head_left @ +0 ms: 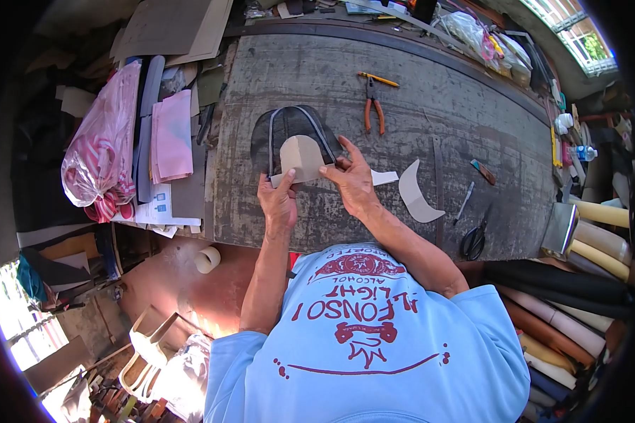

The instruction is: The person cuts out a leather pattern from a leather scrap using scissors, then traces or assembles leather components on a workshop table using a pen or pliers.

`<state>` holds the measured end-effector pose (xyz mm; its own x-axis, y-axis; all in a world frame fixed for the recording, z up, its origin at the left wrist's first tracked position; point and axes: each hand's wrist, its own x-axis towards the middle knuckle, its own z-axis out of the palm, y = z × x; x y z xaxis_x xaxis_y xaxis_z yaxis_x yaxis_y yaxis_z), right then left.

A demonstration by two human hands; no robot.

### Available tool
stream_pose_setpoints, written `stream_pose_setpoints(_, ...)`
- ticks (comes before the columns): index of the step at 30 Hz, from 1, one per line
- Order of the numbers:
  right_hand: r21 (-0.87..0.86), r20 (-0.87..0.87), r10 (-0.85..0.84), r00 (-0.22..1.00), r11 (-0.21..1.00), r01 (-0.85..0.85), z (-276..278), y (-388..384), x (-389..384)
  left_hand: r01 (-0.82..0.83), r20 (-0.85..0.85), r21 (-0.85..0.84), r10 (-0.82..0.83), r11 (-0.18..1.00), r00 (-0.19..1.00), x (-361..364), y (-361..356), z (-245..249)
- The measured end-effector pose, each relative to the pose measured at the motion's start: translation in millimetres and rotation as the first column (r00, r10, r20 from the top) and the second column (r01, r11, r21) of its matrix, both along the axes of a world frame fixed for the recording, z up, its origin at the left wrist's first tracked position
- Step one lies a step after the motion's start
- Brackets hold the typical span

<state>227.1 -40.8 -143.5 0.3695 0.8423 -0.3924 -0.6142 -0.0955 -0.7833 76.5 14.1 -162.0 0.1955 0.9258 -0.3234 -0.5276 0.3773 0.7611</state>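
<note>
My left hand [279,203] grips the lower left corner of a beige card piece [300,156] with a rounded top, thumb pressed on its face. On the lower right, my right hand [353,182] pinches the same piece between thumb and fingers. Behind the card lies a black mesh piece [261,134] with a dark, white-edged band curving over it in an arch; fingers of both hands touch its lower ends. Just right of my right hand are a white strip [384,178] and a curved, crescent-shaped card piece [418,194].
Orange-handled pliers [374,109] and a yellow pencil-like tool [378,79] lie farther back on the worn table [296,70]. A utility knife [482,171], a pen [464,202] and black scissors [475,240] are at right. Material rolls [600,211] stand beyond; pink cloth [171,137] lies left.
</note>
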Motion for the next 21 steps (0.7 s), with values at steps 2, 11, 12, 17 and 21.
stream_pose_setpoints(2,-0.018,-0.016,-0.003,1.0,1.0,0.003,6.6,1.1,0.3,-0.014,-0.004,-0.013,0.014,1.0,1.0,1.4,-0.1,0.2)
stream_pose_setpoints(11,-0.046,0.023,0.025,0.999,0.999,-0.024,4.9,3.1,0.0,-0.037,-0.012,-0.057,0.036,0.998,0.999,3.5,-0.5,-2.3)
stream_pose_setpoints(12,-0.054,0.023,0.024,0.999,0.998,-0.022,6.3,3.8,-0.4,-0.042,-0.009,-0.055,0.041,0.998,0.999,3.7,-1.4,-2.7)
stream_pose_setpoints(17,-0.086,0.008,0.021,1.0,0.996,-0.02,4.9,5.3,-1.3,-0.039,-0.032,-0.057,0.037,0.998,0.999,4.3,-2.9,0.1)
stream_pose_setpoints(21,-0.097,-0.005,0.014,1.0,0.995,-0.015,3.4,5.8,-0.6,-0.024,-0.018,-0.052,0.023,0.998,1.0,4.6,-3.4,1.6)
